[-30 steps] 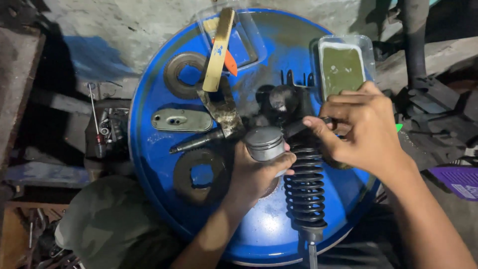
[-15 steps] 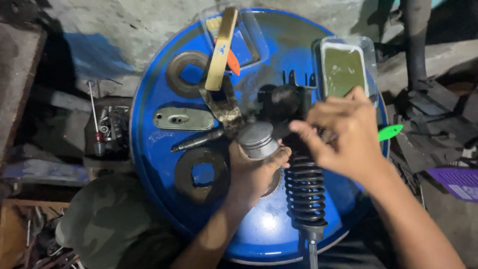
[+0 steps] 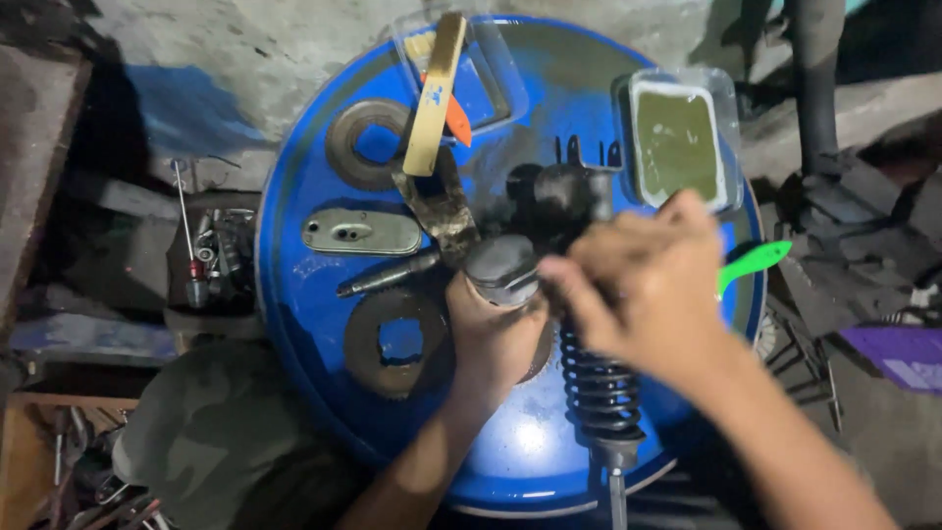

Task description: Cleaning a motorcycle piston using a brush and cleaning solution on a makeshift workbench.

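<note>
Left hand (image 3: 496, 334) wrapped around a short grey metal cylinder (image 3: 500, 270), holding it upright just left of the coil-spring shock absorber (image 3: 601, 393); grip looks meant to steady the cylinder while the other hand works beside it; right hand (image 3: 643, 290) motion-blurred, fingers curled over the black upper end of the shock (image 3: 559, 201), whether it actually pinches anything I cannot tell; shock lies lengthwise near-to-far on the blue drum lid (image 3: 314, 304), thin rod end overhanging the near rim, dark head toward the middle, so the lid serves as the bench and the spring body stays flat instead of rolling; around it: two dark ring discs, one far-left (image 3: 355, 147) and one near-left (image 3: 392, 344), a flat oval grey plate (image 3: 361, 232) between them, a dark pin or punch (image 3: 388, 276) angled toward the cylinder, a tan strip-handled tool (image 3: 437, 98) running from the far rim down to a grimy metal head touching the cylinder area; clear tub of greenish paste (image 3: 677, 142) far-right, just beyond the right hand; green plastic piece (image 3: 751, 263) at the right rim; the pin, the tool head and the near ring crowd the left side of the cylinder; the right forearm covers most of the lid's near-right part; loose tools (image 3: 211, 260) on the ground left of the drum, well apart.
</note>
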